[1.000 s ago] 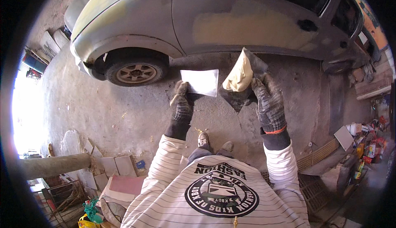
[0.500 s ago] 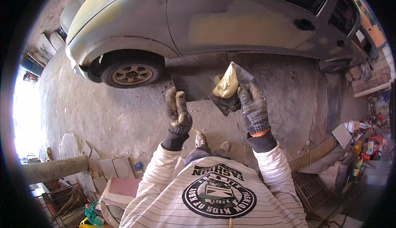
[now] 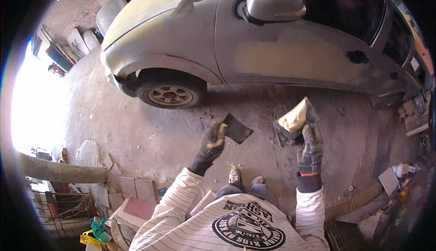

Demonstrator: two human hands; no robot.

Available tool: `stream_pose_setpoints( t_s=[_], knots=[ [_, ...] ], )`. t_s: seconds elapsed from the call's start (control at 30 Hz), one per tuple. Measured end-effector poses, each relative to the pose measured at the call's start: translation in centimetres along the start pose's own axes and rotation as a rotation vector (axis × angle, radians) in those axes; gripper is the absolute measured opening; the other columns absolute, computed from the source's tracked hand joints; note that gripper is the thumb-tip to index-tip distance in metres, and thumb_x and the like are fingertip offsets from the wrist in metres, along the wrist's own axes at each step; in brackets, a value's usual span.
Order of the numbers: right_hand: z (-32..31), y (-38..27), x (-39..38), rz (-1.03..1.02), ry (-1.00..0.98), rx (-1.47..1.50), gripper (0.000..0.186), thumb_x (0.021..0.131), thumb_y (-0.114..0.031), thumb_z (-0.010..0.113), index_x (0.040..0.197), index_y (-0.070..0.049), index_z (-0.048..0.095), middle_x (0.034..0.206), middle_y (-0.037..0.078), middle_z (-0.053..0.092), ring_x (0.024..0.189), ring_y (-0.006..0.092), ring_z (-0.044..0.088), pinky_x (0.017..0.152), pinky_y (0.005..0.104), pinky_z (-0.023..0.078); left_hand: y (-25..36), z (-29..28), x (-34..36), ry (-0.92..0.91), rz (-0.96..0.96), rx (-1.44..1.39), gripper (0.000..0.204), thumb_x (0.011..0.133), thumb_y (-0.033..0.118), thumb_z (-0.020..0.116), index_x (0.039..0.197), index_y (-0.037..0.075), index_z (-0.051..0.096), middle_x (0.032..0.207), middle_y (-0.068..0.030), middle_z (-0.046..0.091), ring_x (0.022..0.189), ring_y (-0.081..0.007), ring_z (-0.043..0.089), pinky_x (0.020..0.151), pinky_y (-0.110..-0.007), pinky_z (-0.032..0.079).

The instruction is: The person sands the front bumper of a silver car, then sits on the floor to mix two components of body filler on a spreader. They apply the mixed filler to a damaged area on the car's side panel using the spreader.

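Observation:
My left hand (image 3: 211,143), in a dark knitted work glove, is closed on the edge of a thin black rectangular spreader (image 3: 238,129), which tilts away from the fingers. Over on the right, my gloved right hand (image 3: 311,150) grips a dark, thin flat plate (image 3: 310,113). A thick heap of cream-coloured putty (image 3: 293,117) lies on that plate, its far tip pointed. Spreader and plate are well apart, both held in front of me above the floor. Beyond them stands a grey car (image 3: 190,51) with a pale yellowish filler patch (image 3: 281,59) on its door.
The car's side mirror (image 3: 275,3) juts toward me above the door. A front wheel (image 3: 170,94) rests on the concrete. At lower left are a thick round post (image 3: 68,168) and several loose tiles (image 3: 136,188). A floor grating (image 3: 353,202) runs along the right, near piled clutter.
My hands have moved apart, and the spreader has come away from the putty plate. The left hand has turned the spreader to a slant. The car sits further right and lower in view.

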State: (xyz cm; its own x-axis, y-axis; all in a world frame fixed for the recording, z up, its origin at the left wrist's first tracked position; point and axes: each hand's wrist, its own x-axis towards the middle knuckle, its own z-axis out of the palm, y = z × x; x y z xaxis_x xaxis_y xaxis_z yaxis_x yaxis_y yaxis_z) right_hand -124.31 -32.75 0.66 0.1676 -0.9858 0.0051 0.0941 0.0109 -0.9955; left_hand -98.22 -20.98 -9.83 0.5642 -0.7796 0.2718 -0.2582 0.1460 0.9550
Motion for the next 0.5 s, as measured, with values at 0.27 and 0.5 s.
stream_pose_setpoints(
  t_s=[0.27, 0.5],
  knots=[
    [-8.4, 6.6, 1.2, 0.202, -0.055, 0.255, 0.033, 0.093, -0.020, 0.059, 0.121, -0.003, 0.059, 0.115, 0.005, 0.062, 0.100, 0.0162, 0.060, 0.087, 0.0302, 0.050, -4.9, -12.3, 15.4, 0.088, -0.187, -0.297, 0.022, 0.093, 0.010, 0.057, 0.113, 0.001, 0.062, 0.109, -0.0056, 0.062, 0.100, -0.0162, 0.059, 0.088, -0.026, 0.047],
    [-10.5, 8.7, 1.6, 0.332, 0.043, 0.310, 0.017, 0.092, -0.021, 0.062, 0.102, -0.007, 0.060, 0.100, 0.002, 0.059, 0.088, 0.0128, 0.057, 0.073, 0.0278, 0.052, 0.2, -17.7, 31.8, 0.215, -0.154, -0.498, 0.026, 0.092, 0.012, 0.059, 0.114, -0.001, 0.059, 0.107, -0.0104, 0.065, 0.098, -0.0238, 0.062, 0.086, -0.033, 0.052]
  ],
)
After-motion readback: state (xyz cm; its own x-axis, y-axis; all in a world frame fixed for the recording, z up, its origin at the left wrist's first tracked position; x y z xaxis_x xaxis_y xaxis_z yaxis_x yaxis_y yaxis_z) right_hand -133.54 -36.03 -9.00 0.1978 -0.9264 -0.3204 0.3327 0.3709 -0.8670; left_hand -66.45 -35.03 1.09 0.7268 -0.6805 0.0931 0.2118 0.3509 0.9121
